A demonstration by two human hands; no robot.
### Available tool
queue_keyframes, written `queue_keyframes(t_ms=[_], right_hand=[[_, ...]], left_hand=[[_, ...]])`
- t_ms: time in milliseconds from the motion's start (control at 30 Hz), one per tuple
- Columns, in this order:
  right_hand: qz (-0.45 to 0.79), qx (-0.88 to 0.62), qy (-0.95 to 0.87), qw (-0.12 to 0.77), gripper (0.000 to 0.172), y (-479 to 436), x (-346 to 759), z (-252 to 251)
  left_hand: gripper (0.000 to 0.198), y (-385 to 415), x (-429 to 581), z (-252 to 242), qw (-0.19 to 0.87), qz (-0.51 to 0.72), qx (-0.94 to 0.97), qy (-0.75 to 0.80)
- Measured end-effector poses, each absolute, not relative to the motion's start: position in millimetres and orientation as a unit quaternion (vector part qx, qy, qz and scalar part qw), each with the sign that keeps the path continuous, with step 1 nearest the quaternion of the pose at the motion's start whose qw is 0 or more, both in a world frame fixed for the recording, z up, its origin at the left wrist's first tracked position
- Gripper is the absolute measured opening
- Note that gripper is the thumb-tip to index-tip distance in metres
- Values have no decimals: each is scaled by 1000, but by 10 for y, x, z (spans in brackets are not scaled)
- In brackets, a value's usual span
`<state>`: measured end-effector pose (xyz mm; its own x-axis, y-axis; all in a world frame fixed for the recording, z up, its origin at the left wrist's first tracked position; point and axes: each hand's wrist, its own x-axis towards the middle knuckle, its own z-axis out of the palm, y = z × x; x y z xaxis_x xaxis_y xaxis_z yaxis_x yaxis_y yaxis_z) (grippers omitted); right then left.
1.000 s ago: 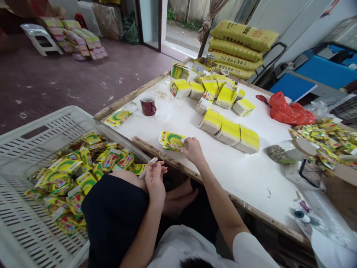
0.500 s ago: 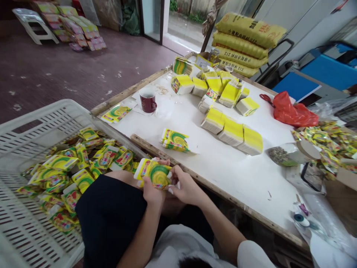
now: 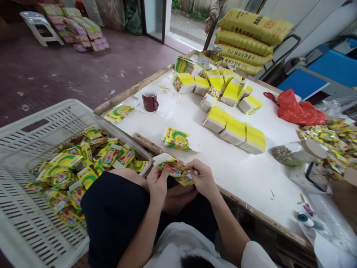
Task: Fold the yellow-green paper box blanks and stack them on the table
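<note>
Saw one printed card packet (image 3: 173, 163), yellow and green with red patches, pale along its left end. Was gripped between left hand (image 3: 157, 184) and right hand (image 3: 204, 179), by the table's near wooden edge (image 3: 245, 205). Looked bent, tilted, yellow-green part jutting below at right. Couldn't tell if sealed.

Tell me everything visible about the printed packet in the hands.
The packet is yellow with green and red print and a whitish end; it looks like thin card or film. It is tilted, gripped between the left hand and right hand, near the table's wooden edge. Whether anything is inside cannot be seen.
</note>
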<state>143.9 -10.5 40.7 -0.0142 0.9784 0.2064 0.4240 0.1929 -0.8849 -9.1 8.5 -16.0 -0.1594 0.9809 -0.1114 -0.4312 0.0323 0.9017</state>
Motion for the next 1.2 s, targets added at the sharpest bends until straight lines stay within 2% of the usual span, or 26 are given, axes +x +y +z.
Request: queue_keyframes(t_ms=[133, 233, 333, 400, 433, 500, 567, 633, 733, 833, 1033, 1200], right_hand=[[192, -558, -690, 420, 28, -118, 1734, 611], [92, -575, -741, 334, 28, -157, 1899, 778], [76, -514, -821, 237, 30, -224, 1887, 850], [102, -468, -851, 215, 34, -271, 1789, 805], [108, -464, -848, 232, 36, -288, 1728, 756], [103, -508, -792, 322, 44, -303, 1609, 624], [110, -573, -681, 442, 63, -291, 1513, 484], [202, -600, -580, 513, 70, -262, 1445, 379], [424, -576, -498, 490, 57, -222, 1379, 314], [515, -562, -459, 456, 50, -192, 1341, 306], [517, -541, -491, 446, 51, -156, 1341, 296], [401, -521, -651, 378, 58, -254, 1389, 298]], left_hand=[[39, 85, -159, -132, 542, 652, 338, 409], [56, 89, -201, -59, 490, 666, 428, 365], [86, 50, -193, 18, 493, 510, 600, 369], [87, 16, -168, 54, 515, 395, 669, 364], [81, 3, -156, 63, 519, 367, 678, 368], [67, -11, -140, 60, 511, 360, 672, 397], [67, -14, -135, 32, 481, 377, 663, 432], [72, -13, -130, -8, 443, 387, 674, 447], [69, -17, -104, -66, 389, 396, 714, 427], [67, -17, -67, -106, 361, 415, 746, 376], [57, 6, -80, -105, 355, 424, 750, 362], [69, -12, -80, -152, 415, 352, 722, 427]])
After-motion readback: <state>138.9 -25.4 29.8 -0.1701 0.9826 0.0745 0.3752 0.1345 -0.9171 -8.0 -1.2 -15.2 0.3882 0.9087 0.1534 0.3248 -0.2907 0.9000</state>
